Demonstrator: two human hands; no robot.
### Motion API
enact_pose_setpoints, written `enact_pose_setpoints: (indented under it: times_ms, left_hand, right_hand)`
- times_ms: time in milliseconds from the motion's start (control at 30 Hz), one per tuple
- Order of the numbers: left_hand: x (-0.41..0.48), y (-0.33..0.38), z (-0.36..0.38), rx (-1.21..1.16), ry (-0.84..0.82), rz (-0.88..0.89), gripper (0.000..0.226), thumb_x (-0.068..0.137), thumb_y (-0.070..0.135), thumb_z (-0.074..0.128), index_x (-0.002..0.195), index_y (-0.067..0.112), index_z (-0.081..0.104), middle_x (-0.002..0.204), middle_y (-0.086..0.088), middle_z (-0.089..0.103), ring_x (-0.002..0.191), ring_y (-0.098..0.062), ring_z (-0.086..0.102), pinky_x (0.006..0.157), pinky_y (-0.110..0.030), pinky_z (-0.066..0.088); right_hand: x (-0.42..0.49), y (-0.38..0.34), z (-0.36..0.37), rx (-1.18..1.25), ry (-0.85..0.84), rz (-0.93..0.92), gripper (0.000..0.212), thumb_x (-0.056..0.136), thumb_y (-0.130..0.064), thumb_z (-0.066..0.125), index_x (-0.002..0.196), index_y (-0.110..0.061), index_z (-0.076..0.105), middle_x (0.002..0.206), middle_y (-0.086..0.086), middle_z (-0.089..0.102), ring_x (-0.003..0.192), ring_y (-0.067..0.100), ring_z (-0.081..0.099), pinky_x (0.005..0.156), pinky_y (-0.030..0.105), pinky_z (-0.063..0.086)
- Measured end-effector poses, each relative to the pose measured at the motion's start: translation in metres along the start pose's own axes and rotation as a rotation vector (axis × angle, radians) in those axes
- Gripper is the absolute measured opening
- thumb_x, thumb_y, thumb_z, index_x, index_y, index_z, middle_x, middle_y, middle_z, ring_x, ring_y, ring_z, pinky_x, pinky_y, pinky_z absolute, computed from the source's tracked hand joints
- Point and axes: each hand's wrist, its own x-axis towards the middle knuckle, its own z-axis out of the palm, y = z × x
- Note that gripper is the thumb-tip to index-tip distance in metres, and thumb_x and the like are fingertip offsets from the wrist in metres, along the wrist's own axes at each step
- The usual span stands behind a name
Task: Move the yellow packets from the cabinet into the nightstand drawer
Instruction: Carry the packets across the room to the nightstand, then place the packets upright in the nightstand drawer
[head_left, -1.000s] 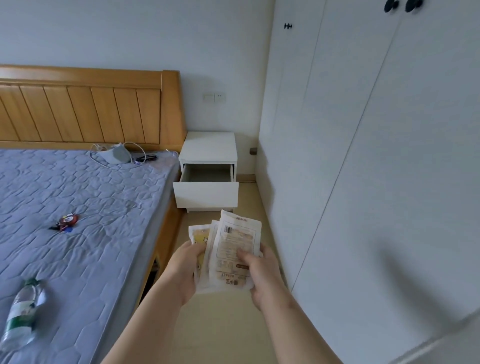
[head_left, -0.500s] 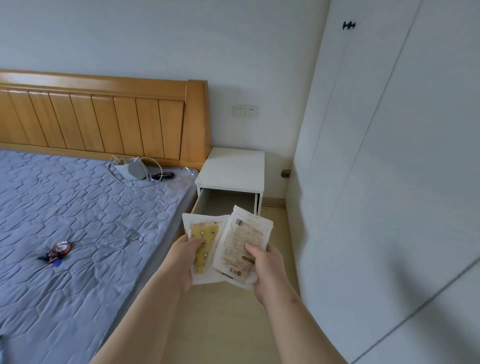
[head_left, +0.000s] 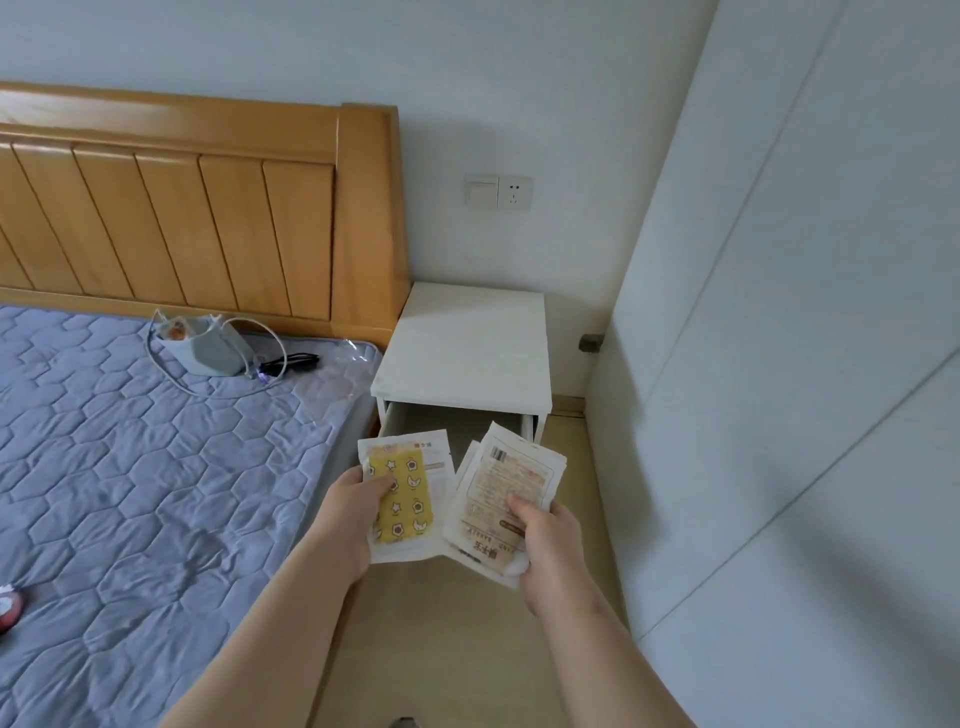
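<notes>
Over the open nightstand drawer (head_left: 460, 423), the yellow packets (head_left: 402, 499) look light, thin, floppy and slick, best pinched by their lower edges as left hand (head_left: 356, 514) and right hand (head_left: 545, 545) do, thumbs on top

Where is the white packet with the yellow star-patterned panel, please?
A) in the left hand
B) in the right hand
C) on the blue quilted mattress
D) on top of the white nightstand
A: the left hand grips the white packet with the yellow star-patterned panel, while the right hand holds the beige printed packets.
</notes>
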Motion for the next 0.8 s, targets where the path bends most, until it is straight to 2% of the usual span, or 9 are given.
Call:
enact_pose_setpoints:
  times_ms: [67,200,300,433,500,600,667,733,800]
  left_hand:
    - [0.043,0.019,0.006,0.032,0.005,-0.011,0.009,0.096,0.013,0.050,0.103,0.016,0.056,0.092,-0.007,0.067,0.080,-0.026,0.066,0.074,-0.046,0.055]
    - [0.115,0.047,0.019,0.104,0.028,-0.019,0.009,0.096,0.013,0.051,0.093,0.019,0.057,0.092,-0.007,0.067,0.085,-0.027,0.066,0.083,-0.048,0.054]
    - [0.160,0.053,0.030,0.157,0.056,-0.043,0.009,0.096,0.013,0.050,0.099,0.017,0.057,0.091,-0.005,0.066,0.089,-0.027,0.065,0.086,-0.049,0.053]
    - [0.221,0.050,0.051,0.247,0.103,-0.071,0.009,0.097,0.011,0.048,0.099,0.017,0.055,0.094,-0.006,0.066,0.087,-0.027,0.065,0.082,-0.046,0.053]
    - [0.251,0.045,0.062,0.284,0.130,-0.071,0.011,0.097,0.011,0.048,0.100,0.019,0.054,0.097,-0.006,0.066,0.087,-0.026,0.065,0.081,-0.045,0.054]
    - [0.297,0.032,0.083,0.371,0.181,-0.097,0.010,0.098,0.013,0.046,0.103,0.021,0.052,0.095,-0.002,0.064,0.086,-0.023,0.064,0.076,-0.040,0.053]
    - [0.324,0.021,0.094,0.420,0.177,-0.130,0.010,0.098,0.015,0.047,0.102,0.023,0.051,0.092,0.002,0.063,0.084,-0.020,0.064,0.073,-0.037,0.054]
    - [0.352,0.005,0.102,0.493,0.159,-0.183,0.012,0.097,0.016,0.049,0.105,0.024,0.051,0.096,0.002,0.064,0.089,-0.020,0.065,0.078,-0.040,0.055]
    - [0.375,-0.013,0.109,0.580,0.129,-0.227,0.016,0.097,0.014,0.048,0.110,0.021,0.050,0.102,0.001,0.062,0.091,-0.020,0.063,0.073,-0.036,0.054]
  right_hand:
    - [0.033,-0.012,0.021,0.016,0.038,0.021,0.017,0.088,-0.005,0.061,0.104,-0.008,0.062,0.100,0.011,0.069,0.091,0.029,0.067,0.078,0.049,0.056]
    - [0.090,-0.031,0.042,0.057,0.092,0.063,0.010,0.089,-0.005,0.060,0.096,-0.012,0.061,0.096,0.010,0.069,0.088,0.029,0.067,0.080,0.056,0.054]
    - [0.129,-0.033,0.042,0.050,0.157,0.094,0.012,0.089,-0.005,0.060,0.097,-0.014,0.061,0.097,0.008,0.068,0.088,0.028,0.067,0.080,0.057,0.054]
    - [0.192,-0.035,0.039,-0.009,0.209,0.137,0.023,0.090,-0.005,0.059,0.111,-0.014,0.057,0.103,0.006,0.066,0.091,0.025,0.065,0.075,0.047,0.056]
    - [0.224,-0.035,0.039,-0.064,0.204,0.142,0.022,0.090,-0.004,0.058,0.110,-0.016,0.057,0.104,0.006,0.066,0.091,0.024,0.064,0.070,0.043,0.056]
    - [0.279,-0.033,0.038,-0.148,0.210,0.190,0.019,0.090,-0.003,0.057,0.095,-0.021,0.057,0.103,0.004,0.065,0.092,0.023,0.063,0.078,0.047,0.055]
    - [0.311,-0.031,0.038,-0.197,0.215,0.215,0.020,0.091,-0.004,0.057,0.098,-0.022,0.057,0.104,0.003,0.065,0.095,0.023,0.063,0.083,0.049,0.053]
    - [0.340,-0.024,0.037,-0.259,0.219,0.240,0.023,0.091,-0.005,0.058,0.108,-0.021,0.056,0.105,0.001,0.065,0.095,0.022,0.063,0.078,0.045,0.054]
    - [0.362,-0.014,0.036,-0.332,0.215,0.249,0.021,0.090,-0.009,0.060,0.106,-0.023,0.055,0.103,-0.002,0.065,0.090,0.019,0.064,0.070,0.038,0.055]
